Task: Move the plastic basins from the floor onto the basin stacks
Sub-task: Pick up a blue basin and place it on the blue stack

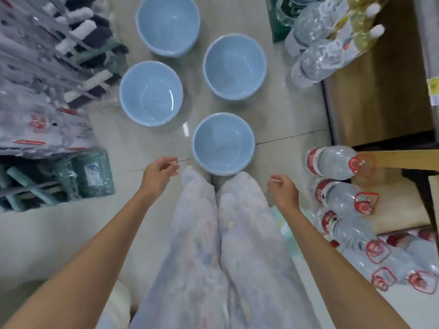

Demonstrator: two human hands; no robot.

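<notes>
Several light blue plastic basins stand open side up on the tiled floor. The nearest basin (223,143) sits just in front of my feet. Another basin (151,93) lies to its upper left, one basin (234,66) to its upper right, and the farthest basin (168,24) is at the top. My left hand (159,173) hovers left of the nearest basin, fingers loosely curled, holding nothing. My right hand (282,191) hangs to the basin's lower right, fingers apart and empty. No basin stack is in view.
A rack of mops and packaged cleaning goods (47,91) lines the left side. Large water bottles with red caps (337,162) lie along the right, below a wooden shelf (380,91) with more bottles (320,43). My legs in pale trousers (225,245) fill the lower middle.
</notes>
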